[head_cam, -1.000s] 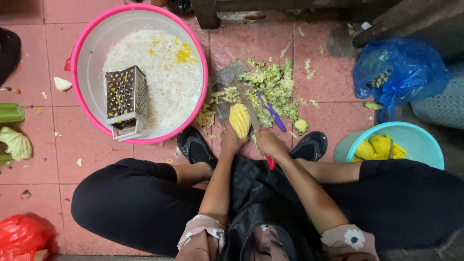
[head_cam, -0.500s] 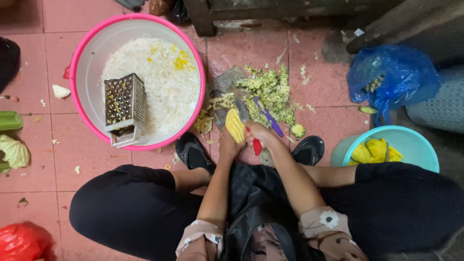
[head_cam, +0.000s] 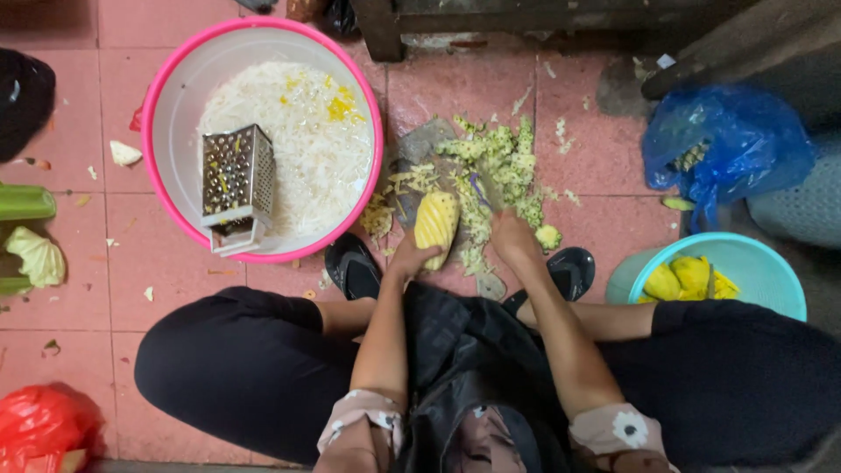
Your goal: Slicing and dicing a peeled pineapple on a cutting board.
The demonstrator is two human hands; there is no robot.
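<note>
Yellow fruit: a peeled pineapple [head_cam: 435, 226] stands on the floor [head_cam: 166, 289], left hand [head_cam: 412, 258] fingers wrapped round its lower end.
Right hand [head_cam: 515, 238]: fingers closed on a knife [head_cam: 480, 188], just right of the pineapple.
Peelings [head_cam: 499, 162]: heaped beyond both hands' fingers.
Pink basin [head_cam: 159, 105]: far left of the fingers, holding white shreds [head_cam: 307, 149] and a metal grater [head_cam: 235, 184].
Turquoise bowl [head_cam: 771, 271]: well right of the fingers, holding yellow pieces [head_cam: 688, 278].
Blue bag [head_cam: 727, 144]: beyond the bowl.
</note>
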